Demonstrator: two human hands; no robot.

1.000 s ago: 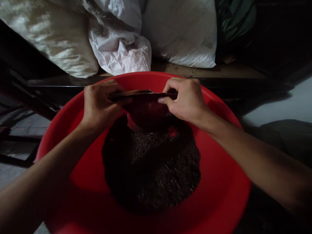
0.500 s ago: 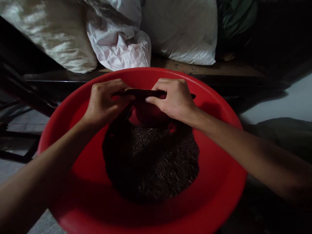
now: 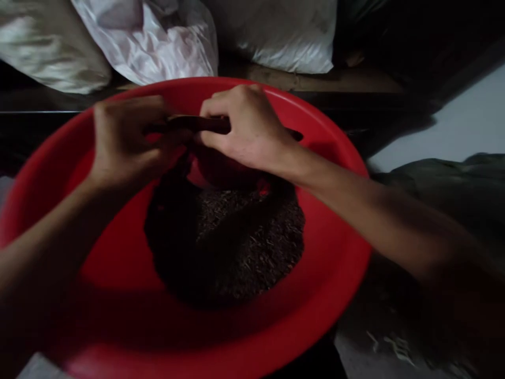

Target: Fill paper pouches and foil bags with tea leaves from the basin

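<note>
Both hands are over the far side of a large red basin (image 3: 327,284), which holds a heap of dark, dry, leaf-like bits (image 3: 256,247). My left hand (image 3: 130,139) pinches the left end of the dark upper edge of a dark red bag (image 3: 224,168). Further right, my right hand (image 3: 246,126) grips that same edge, thumb on the near side and fingers over the far side. The bag's lower part rests against the heap's far edge. Shadow hides most of the bag and what is in it.
Behind the basin, a crumpled white sack (image 3: 169,47), a pale full sack (image 3: 51,52) and another whitish sack (image 3: 284,37) stand on a low wooden ledge (image 3: 315,79). A dark green bundle (image 3: 453,184) lies at the right, before a pale wall (image 3: 445,121).
The view has shifted, so the basin appears further left and higher. Both hands have slid somewhat left over the basin, still holding the bag's edge.
</note>
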